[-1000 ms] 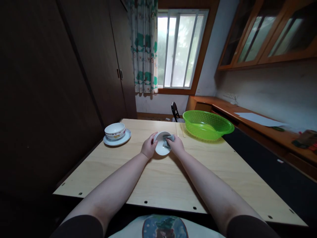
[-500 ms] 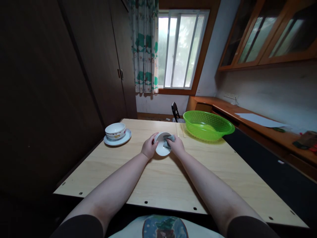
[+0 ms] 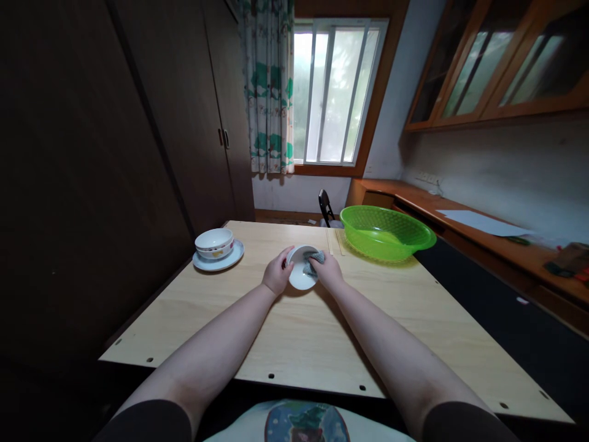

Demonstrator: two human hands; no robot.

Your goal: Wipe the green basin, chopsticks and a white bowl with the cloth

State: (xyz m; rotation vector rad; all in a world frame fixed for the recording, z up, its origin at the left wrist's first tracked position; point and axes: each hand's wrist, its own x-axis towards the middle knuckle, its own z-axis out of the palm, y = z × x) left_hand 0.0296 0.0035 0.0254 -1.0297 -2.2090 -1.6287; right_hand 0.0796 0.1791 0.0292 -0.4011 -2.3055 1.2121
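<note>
A white bowl (image 3: 298, 279) is tilted over the middle of the wooden table (image 3: 285, 344), its inside facing me. My left hand (image 3: 277, 273) grips its left rim, with the thumb at the edge. A grey-green cloth (image 3: 313, 263) is bunched in my right hand (image 3: 329, 270) and lies against the right part of the bowl's inside. Some of the cloth is hidden by the fingers.
Stacked bowls (image 3: 214, 243) sit on a plate (image 3: 230, 260) at the table's left. A green basket (image 3: 386, 236) stands at the far right, beside thin chopsticks (image 3: 341, 243). Behind the table is a chair (image 3: 326, 205).
</note>
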